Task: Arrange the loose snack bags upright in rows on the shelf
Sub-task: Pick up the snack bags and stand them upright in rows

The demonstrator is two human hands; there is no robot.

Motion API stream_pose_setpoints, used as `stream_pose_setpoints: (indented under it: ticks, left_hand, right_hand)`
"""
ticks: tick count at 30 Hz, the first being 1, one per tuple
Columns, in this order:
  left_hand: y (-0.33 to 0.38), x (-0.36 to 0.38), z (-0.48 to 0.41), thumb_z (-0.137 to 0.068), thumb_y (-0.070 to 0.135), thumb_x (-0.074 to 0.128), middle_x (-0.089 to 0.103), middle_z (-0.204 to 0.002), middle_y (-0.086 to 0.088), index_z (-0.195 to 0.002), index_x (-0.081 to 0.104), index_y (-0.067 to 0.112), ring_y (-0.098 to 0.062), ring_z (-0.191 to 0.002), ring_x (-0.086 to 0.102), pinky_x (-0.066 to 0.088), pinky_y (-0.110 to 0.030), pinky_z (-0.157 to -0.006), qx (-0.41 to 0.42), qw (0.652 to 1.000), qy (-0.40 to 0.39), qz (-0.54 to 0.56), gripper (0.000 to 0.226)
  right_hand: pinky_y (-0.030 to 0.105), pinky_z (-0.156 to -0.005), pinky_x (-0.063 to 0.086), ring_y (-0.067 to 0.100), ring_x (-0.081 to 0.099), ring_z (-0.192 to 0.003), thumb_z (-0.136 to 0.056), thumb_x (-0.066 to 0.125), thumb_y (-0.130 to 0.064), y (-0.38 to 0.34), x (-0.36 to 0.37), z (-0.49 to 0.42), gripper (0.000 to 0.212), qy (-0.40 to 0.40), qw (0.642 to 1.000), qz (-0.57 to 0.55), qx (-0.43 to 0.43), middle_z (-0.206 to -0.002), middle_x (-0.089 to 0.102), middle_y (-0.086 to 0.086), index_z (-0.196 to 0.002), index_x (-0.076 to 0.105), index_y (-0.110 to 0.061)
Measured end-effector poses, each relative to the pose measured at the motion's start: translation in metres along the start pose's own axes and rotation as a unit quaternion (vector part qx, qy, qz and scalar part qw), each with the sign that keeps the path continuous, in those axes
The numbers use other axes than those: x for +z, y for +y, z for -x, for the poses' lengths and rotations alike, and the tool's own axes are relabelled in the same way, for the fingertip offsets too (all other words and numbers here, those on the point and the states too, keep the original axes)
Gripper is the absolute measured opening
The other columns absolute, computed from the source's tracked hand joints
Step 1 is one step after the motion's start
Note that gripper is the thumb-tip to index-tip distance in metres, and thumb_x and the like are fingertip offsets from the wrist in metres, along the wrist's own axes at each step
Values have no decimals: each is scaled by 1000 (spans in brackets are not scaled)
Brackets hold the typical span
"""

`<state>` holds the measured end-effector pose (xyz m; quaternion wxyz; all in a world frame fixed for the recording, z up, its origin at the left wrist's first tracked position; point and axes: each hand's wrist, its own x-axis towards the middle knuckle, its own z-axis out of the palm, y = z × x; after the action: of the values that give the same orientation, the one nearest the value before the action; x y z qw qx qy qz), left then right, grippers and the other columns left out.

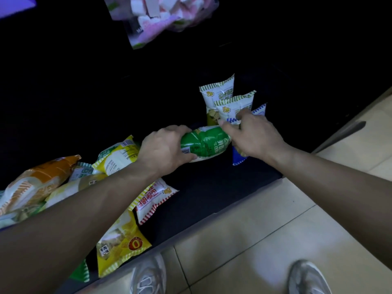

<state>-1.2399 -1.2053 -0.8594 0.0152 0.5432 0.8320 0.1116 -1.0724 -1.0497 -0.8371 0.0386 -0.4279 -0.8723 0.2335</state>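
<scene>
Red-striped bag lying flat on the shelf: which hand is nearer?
Left. The left hand grips the green bag just beyond the red-striped bag; the right hand is farther off to the right, holding the blue-striped bag.

Bare shelf (203, 187) between loose bags (118, 154) and upright bags (224, 102).

We have one view only, from a wide-angle camera worn on the person's head. It faces forward and steeply down, near the dark shelf (212, 194), whose front edge runs diagonally, with tiled floor (275, 230) and grey shoes (148, 276) at the bottom.
</scene>
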Motion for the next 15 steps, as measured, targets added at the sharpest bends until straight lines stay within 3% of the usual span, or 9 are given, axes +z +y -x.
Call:
stream_pose_setpoints:
  ticks: [2,3,5,7,10,12,15]
  left_hand:
    - [6,4,3,-71,62,73,61,-121,7,-131,52,32,-19,-108,61,53,-38,-82,10,1000,12,-5,70]
    - [10,5,5,-71,63,73,59,-122,6,-131,52,32,-19,-110,60,53,-38,-82,15,1000,16,-10,71]
    - [16,8,9,-71,61,74,57,-123,5,-131,50,30,-20,-112,58,53,-39,-82,14,1000,18,-11,73]
    - [19,12,14,-70,61,75,53,-125,4,-133,46,29,-20,-114,55,53,-41,-83,12,1000,7,6,76]
    - [18,11,18,-69,70,68,48,-128,10,-133,40,34,-15,-115,52,50,-37,-85,1,998,-43,38,80]
    - [15,10,20,-68,78,62,47,-129,13,-133,40,35,-11,-115,52,49,-36,-87,-5,996,-67,64,81]
    - [10,8,18,-68,83,57,48,-133,11,-135,41,32,-11,-117,52,49,-38,-91,-18,992,-60,107,85]
  right_hand:
    - [38,-62,60,22,72,-61,-90,42,-73,-1,0,-1,70,-42,995,-81,44,-71,71,10,-88,61,-6]
    - [35,-56,60,18,70,-51,-92,48,-67,-2,-1,-1,64,-59,991,-106,51,-64,70,10,-82,60,-5]
    - [29,-48,57,16,70,-49,-93,59,-54,-3,0,0,54,-62,989,-131,44,-63,71,11,-84,65,-2]
    - [30,-49,58,19,72,-55,-91,68,-45,-1,0,1,45,-53,985,-159,44,-70,71,11,-91,68,-1]
    - [40,-70,63,25,74,-77,-85,77,-39,4,2,2,39,-43,982,-178,42,-90,68,3,-107,66,-9]
    - [41,-85,59,26,69,-98,-81,81,-39,8,3,1,46,-41,986,-160,17,-113,65,3,-118,66,-17]
    - [33,-89,52,24,62,-114,-76,85,-35,10,0,3,58,-59,989,-130,-48,-135,58,1,-128,61,-27]
